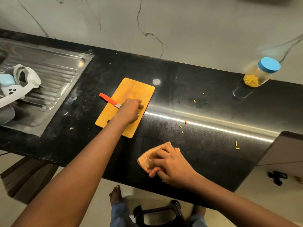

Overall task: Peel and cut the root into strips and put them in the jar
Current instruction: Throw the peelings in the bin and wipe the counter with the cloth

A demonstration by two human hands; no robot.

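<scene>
A wooden cutting board lies on the black counter. A knife with a red handle rests across it, its blade hidden under my left hand. That hand lies on the board's right side, with its fingers curled at the board's right edge. My right hand presses flat on an orange cloth near the counter's front edge. A clear jar with a blue lid stands at the back right and holds yellow root strips at its bottom. Small yellow strips lie scattered on the counter.
A steel sink with a ribbed drainboard is at the left, with a white holder in it. More yellow bits lie near the counter's right end. A dark stool stands on the floor below me.
</scene>
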